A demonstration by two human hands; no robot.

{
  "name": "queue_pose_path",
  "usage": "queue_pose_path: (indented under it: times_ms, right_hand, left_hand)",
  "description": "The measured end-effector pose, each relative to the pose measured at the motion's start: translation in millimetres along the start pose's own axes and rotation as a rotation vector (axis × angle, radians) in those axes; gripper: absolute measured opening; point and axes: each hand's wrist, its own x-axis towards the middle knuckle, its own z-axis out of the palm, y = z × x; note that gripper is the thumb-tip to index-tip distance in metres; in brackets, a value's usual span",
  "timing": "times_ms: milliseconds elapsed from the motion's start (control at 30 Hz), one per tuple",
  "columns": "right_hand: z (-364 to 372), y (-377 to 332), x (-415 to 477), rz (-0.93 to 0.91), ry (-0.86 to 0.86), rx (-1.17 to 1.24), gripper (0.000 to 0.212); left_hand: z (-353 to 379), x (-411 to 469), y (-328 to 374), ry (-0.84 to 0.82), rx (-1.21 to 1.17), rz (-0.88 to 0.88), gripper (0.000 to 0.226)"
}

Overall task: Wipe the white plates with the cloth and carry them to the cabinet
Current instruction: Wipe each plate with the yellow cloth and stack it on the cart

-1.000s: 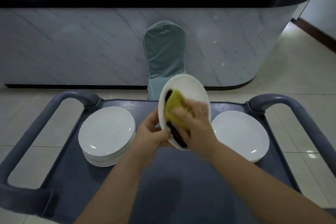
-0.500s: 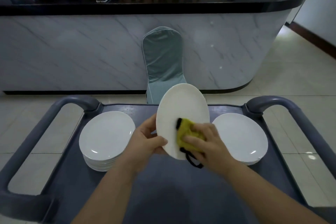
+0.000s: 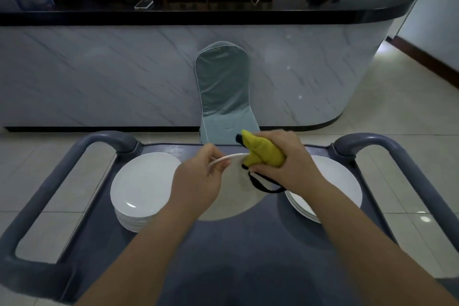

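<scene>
My left hand (image 3: 198,181) pinches the rim of a white plate (image 3: 231,197), held over the cart (image 3: 248,243). My right hand (image 3: 290,166) grips the bunched yellow cloth (image 3: 263,154) against its far edge. The plate is likely stiff, slick and breakable, so I should hold the rim firmly. My hands hide much of it, and no cabinet shows.
</scene>
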Motion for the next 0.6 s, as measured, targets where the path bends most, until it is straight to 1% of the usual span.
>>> queue_pose_path:
  times_ms: [67, 100, 133, 233, 267, 300, 400, 433, 467, 500, 567, 600]
  right_hand:
    - [-11, 12, -10, 0.148, -0.035, 0.067, 0.05]
    - [-13, 13, -13, 0.189, -0.029, 0.059, 0.048]
    - [-12, 9, -13, 0.171, -0.003, 0.008, 0.046]
    - [8, -15, -3, -0.103, 0.067, -0.156, 0.043]
    - [11, -19, -2, -0.137, 0.076, -0.176, 0.042]
    - [11, -18, -3, -0.112, 0.073, -0.157, 0.041]
    - [-9, 0, -20, 0.178, 0.082, -0.026, 0.041]
    - [-13, 1, -25, 0.207, 0.102, -0.036, 0.04]
    - [-14, -2, -26, 0.177, 0.125, -0.075, 0.039]
    - [-12, -10, -23, 0.106, 0.129, -0.122, 0.039]
    - [-3, -28, -13, -0.05, 0.097, -0.254, 0.039]
    - [-1, -33, -10, -0.077, 0.091, -0.32, 0.04]
  left_hand:
    - [-8, 0, -2, 0.057, 0.002, 0.045, 0.013]
    - [-10, 0, 0, 0.079, 0.009, 0.079, 0.013]
    - [-9, 0, 4, 0.09, 0.038, 0.124, 0.013]
    - [1, 1, 16, 0.072, 0.186, 0.256, 0.018]
    - [2, 1, 17, 0.062, 0.187, 0.258, 0.018]
    - [0, 1, 15, 0.067, 0.16, 0.238, 0.016]
    - [-14, 3, 3, 0.127, -0.018, 0.089, 0.015]
    - [-15, 4, 3, 0.132, -0.057, 0.06, 0.016]
    - [-14, 4, 6, 0.121, -0.039, 0.077, 0.016]
    - [-11, 3, 11, 0.099, 0.029, 0.142, 0.015]
    - [-2, 0, 21, 0.041, 0.162, 0.265, 0.012]
    - [-1, -1, 24, 0.032, 0.179, 0.283, 0.016]
